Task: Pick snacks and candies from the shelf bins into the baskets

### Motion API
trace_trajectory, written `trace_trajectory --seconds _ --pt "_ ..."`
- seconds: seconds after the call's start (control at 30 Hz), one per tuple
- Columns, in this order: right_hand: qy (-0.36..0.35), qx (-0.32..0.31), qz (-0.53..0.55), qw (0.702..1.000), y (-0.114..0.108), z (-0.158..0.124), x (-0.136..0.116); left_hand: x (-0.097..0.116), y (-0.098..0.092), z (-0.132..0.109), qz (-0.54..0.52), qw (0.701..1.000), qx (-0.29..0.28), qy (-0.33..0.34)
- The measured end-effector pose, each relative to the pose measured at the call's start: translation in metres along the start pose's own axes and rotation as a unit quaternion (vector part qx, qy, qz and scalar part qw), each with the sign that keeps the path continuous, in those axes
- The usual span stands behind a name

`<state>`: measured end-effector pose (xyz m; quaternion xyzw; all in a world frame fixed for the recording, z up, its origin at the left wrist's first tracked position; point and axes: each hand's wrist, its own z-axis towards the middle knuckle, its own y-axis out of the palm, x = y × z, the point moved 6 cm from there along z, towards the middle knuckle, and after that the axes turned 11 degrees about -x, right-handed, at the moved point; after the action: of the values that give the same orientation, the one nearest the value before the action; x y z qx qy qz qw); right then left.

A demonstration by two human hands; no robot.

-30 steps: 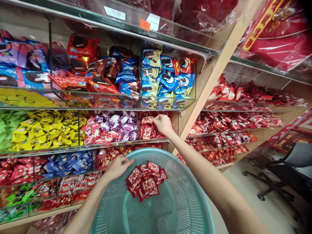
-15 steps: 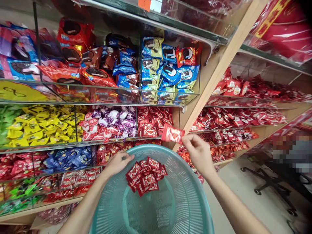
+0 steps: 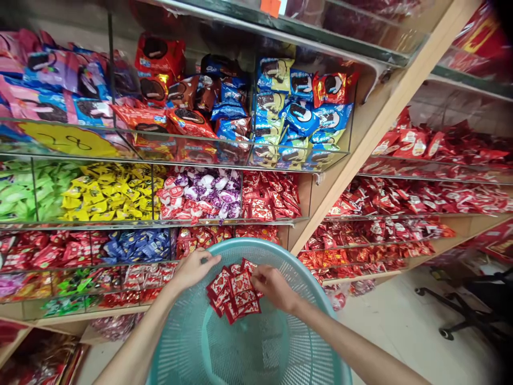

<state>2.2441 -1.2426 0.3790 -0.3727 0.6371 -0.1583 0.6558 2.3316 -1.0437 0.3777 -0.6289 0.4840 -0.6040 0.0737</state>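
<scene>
A teal plastic mesh basket (image 3: 240, 350) stands in front of me, with several small red-and-white wrapped candies (image 3: 244, 306) heaped at its far left inside. My left hand (image 3: 195, 271) is closed over the basket's far left rim, thumb on the inner side. Inside the basket, my right hand (image 3: 273, 287) has its fingers pinched at the edge of a red candy packet (image 3: 241, 282) on top of the heap. The curled fingers hide part of the packets under them.
Glass-fronted shelves hold yellow candies (image 3: 110, 192), blue candies (image 3: 138, 244), purple-and-white candies (image 3: 212, 192) and red packets (image 3: 270, 195). Above are bagged cookies (image 3: 300, 117) and a yellow price tag (image 3: 68, 139). A wooden upright (image 3: 385, 128) divides the shelves. A wheeled chair base (image 3: 457, 315) stands at right.
My right hand has come down and left, bringing the red candy packet from above the rim onto the heap. My left hand stays on the rim. The view has turned left.
</scene>
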Motion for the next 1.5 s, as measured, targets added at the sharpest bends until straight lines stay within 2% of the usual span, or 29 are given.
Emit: trace_trajectory --seconds 0.2,0.37,0.7,0.8,0.9,1.1,1.33,1.43,1.5 --pt "0.053 -0.035 0.102 0.993 0.037 0.021 0.009 -0.022 -0.024 -0.004 0.009 1.0 -0.005 0.01" --pt "0.096 0.001 0.087 0.992 0.074 0.05 0.005 -0.059 -0.052 -0.01 0.015 1.0 -0.003 0.021" --pt "0.136 0.01 0.018 0.99 0.159 0.094 -0.052 -0.159 -0.104 -0.041 0.034 0.999 -0.023 -0.002" --pt "0.145 0.013 -0.008 0.989 0.184 0.102 -0.075 -0.183 -0.118 -0.053 0.045 0.998 -0.031 -0.003" --pt "0.155 0.015 -0.024 0.987 0.198 0.107 -0.099 -0.2 -0.13 -0.066 0.045 0.998 -0.031 -0.004" --pt "0.136 0.02 -0.052 0.989 0.193 0.11 -0.141 -0.216 -0.145 -0.093 0.031 1.0 -0.001 -0.005" --pt "0.041 0.035 -0.077 0.996 0.166 0.102 -0.205 -0.238 -0.158 -0.142 0.015 0.997 0.051 -0.054" --pt "0.014 0.073 -0.06 0.995 0.144 0.09 -0.226 -0.259 -0.166 -0.169 -0.007 0.992 0.08 -0.093" --pt "0.022 0.122 -0.04 0.991 0.133 0.079 -0.222 -0.277 -0.174 -0.19 -0.024 0.988 0.103 -0.112"
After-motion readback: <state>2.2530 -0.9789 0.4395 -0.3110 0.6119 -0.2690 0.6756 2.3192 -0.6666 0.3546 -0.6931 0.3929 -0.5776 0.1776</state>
